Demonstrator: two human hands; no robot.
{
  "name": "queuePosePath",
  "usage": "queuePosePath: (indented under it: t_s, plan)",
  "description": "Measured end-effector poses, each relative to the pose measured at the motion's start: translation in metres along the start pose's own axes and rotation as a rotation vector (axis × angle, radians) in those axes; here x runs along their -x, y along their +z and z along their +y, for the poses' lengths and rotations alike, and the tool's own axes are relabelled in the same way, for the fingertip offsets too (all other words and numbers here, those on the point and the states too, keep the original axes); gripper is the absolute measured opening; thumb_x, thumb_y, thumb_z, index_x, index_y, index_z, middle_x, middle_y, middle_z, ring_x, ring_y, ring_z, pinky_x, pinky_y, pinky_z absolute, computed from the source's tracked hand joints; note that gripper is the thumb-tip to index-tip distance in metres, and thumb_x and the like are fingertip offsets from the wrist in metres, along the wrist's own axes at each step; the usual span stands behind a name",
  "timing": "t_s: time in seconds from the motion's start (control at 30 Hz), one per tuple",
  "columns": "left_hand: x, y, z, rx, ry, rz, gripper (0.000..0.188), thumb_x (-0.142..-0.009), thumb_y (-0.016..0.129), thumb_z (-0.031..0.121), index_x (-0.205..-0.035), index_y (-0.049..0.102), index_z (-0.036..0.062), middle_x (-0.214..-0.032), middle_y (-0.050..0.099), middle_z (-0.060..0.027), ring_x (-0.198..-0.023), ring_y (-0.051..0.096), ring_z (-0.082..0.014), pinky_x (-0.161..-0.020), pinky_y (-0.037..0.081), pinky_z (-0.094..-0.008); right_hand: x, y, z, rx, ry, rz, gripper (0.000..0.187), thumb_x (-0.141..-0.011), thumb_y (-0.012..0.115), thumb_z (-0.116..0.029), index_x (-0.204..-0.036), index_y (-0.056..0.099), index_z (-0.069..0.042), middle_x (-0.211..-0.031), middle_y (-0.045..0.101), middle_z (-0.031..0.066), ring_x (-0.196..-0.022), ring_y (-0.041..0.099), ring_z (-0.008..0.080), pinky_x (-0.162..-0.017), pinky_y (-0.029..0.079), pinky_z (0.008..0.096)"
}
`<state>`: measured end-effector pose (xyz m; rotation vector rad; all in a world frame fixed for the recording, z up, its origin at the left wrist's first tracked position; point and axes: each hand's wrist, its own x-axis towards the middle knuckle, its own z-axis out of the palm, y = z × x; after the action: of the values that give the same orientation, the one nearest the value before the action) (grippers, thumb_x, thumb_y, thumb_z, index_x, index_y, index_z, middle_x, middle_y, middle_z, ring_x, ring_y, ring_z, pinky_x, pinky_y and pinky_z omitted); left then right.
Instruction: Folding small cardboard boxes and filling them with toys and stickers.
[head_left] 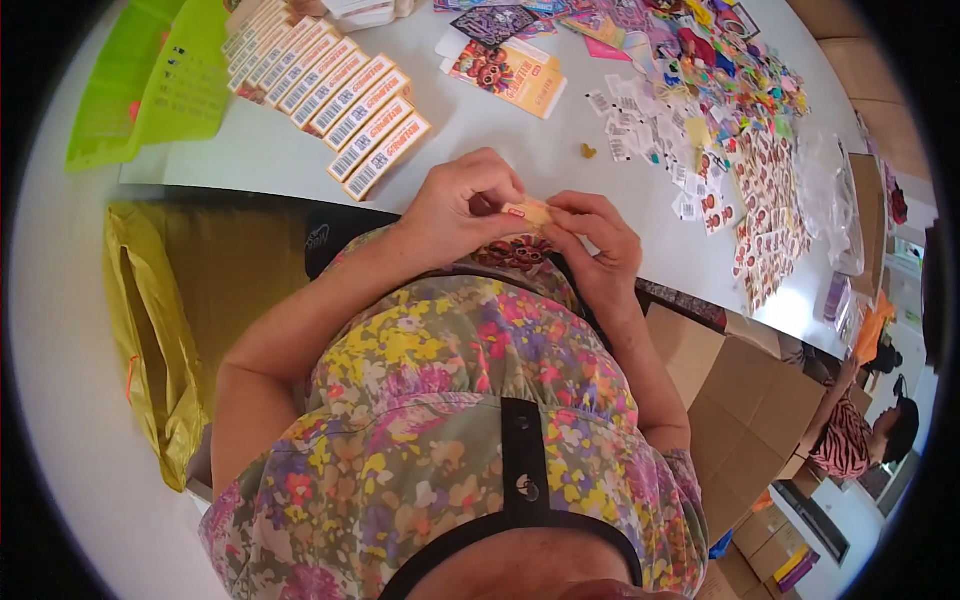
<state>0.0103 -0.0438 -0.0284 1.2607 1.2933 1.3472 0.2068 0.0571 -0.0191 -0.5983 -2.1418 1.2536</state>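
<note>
Close to my body at the table's front edge, both hands are closed on a small orange-yellow printed carton (pixel 537 213). My left hand (pixel 465 205) pinches its left end between thumb and fingers. My right hand (pixel 603 240) grips its right end, with the fingertips at the edge. A colourful printed picture shows on the carton's lower face; whether its end flaps are folded in cannot be made out. Beyond my left hand lies a slanting row of filled-looking small boxes (pixel 378 150) with barcodes on their sides. Past both hands lies a flat orange carton (pixel 520 85).
A green plastic bin (pixel 165 95) stands at the far left. Small bright toys (pixel 715 65), white slips (pixel 630 120) and sticker sheets (pixel 770 210) cover the table's right. A tiny yellow piece (pixel 588 151) lies nearby. Cardboard boxes (pixel 745 420) stand at right; another person (pixel 850 435) is beyond.
</note>
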Motion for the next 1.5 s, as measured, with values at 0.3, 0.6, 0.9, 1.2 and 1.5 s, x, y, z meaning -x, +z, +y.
queuePosePath:
  t_s: [0.3, 0.6, 0.9, 1.2, 1.5]
  plan:
    - [0.019, -0.015, 0.042, -0.735, 0.659, 0.417, 0.032, -0.070, 0.078, 0.005, -0.100, 0.065, 0.0074, -0.115, 0.058, -0.0126, -0.090, 0.061, -0.0331, -0.078, 0.051, -0.0373, -0.049, -0.022, -0.008, -0.217, 0.184, -0.205, 0.038, -0.076, 0.070, 0.006, -0.113, 0.061, 0.000, -0.107, 0.059, 0.0043, -0.097, 0.058, 0.0137, -0.084, 0.051, 0.0277]
    - [0.055, -0.050, 0.019, -1.323, 0.402, 0.416, 0.042, -0.071, 0.077, 0.017, -0.110, 0.063, 0.0146, -0.121, 0.060, -0.0047, -0.117, 0.049, -0.0315, -0.094, 0.034, -0.0427, -0.083, 0.072, 0.014, 0.160, -0.129, -0.194, 0.037, -0.072, 0.076, 0.001, -0.105, 0.061, -0.002, -0.109, 0.061, 0.0078, -0.093, 0.060, 0.0190, -0.075, 0.052, 0.0299]
    - [0.061, -0.054, 0.025, -1.294, 0.367, 0.398, 0.046, -0.071, 0.076, 0.020, -0.115, 0.064, 0.0177, -0.126, 0.058, -0.0016, -0.118, 0.049, -0.0257, -0.096, 0.031, -0.0428, -0.128, 0.021, 0.039, 0.759, -0.250, -0.006, 0.051, -0.071, 0.078, -0.023, -0.114, 0.061, -0.002, -0.118, 0.061, 0.0118, -0.102, 0.056, 0.0347, -0.087, 0.048, 0.0428]
    - [0.053, -0.035, 0.056, -1.200, 0.488, 0.401, 0.044, -0.067, 0.080, 0.023, -0.107, 0.065, 0.0153, -0.124, 0.058, -0.0052, -0.115, 0.051, -0.0296, -0.095, 0.032, -0.0453, -0.121, 0.012, 0.048, 0.749, -0.261, -0.072, 0.060, -0.071, 0.079, -0.030, -0.119, 0.058, 0.001, -0.120, 0.057, 0.0168, -0.108, 0.051, 0.0356, -0.090, 0.046, 0.0435]
    - [-0.015, 0.025, 0.062, -0.708, 0.641, 0.107, 0.030, -0.067, 0.078, 0.010, -0.094, 0.066, 0.0103, -0.110, 0.061, -0.0052, -0.108, 0.055, -0.0272, -0.089, 0.039, -0.0416, -0.158, -0.005, 0.021, 0.858, -0.046, -0.344, 0.066, -0.067, 0.079, -0.041, -0.113, 0.058, 0.001, -0.111, 0.058, 0.0171, -0.101, 0.057, 0.0323, -0.084, 0.048, 0.0408]
